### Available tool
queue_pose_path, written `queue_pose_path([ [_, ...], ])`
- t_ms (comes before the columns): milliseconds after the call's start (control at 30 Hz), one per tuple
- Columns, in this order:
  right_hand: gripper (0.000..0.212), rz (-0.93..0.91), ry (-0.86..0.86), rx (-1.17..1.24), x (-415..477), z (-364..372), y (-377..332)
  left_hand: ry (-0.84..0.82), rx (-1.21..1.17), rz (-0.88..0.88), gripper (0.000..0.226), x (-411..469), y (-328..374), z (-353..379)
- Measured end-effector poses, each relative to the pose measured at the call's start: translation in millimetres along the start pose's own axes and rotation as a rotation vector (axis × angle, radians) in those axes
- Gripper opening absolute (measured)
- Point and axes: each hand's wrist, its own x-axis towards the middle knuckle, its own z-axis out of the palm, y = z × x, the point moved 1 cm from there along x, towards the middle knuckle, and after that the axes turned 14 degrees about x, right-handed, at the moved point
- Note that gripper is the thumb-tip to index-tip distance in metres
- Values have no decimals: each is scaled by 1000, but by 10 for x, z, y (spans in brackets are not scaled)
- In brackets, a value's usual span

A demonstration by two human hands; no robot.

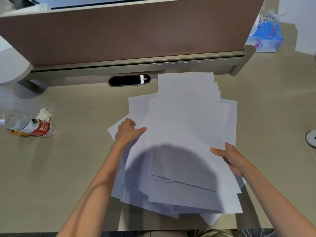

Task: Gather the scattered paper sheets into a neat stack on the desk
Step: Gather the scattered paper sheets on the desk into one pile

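While both hands, left hand [128, 130] and right hand [230, 157], grip the uneven paper sheets [184, 134] by opposite edges, desk [77, 159] lies bare alongside.

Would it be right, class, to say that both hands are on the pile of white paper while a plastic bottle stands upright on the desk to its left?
Not quite. The head view shows the bottle lying on its side, not upright. The rest holds: the left hand and right hand are both on the pile of paper, and the bottle is on the desk to its left.
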Motion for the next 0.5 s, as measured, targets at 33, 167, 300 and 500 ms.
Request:
queue_pose_path([
  [33, 32, -7, -4, 1, 3, -8, -14, -91, -17, -3, 39, 2, -15, -28],
  [167, 39, -29, -2, 23, 23, -34, -57, -240, -225, 92, 28, 21, -71, -40],
  [300, 22, -37, 35, -12, -98, 58, -138, 35, -369, 136, 11, 84, -167, -235],
  [500, 72, -36, 150, 28, 85, 34, 43, 143, -282, 357, 19, -211, 8, -800],
])
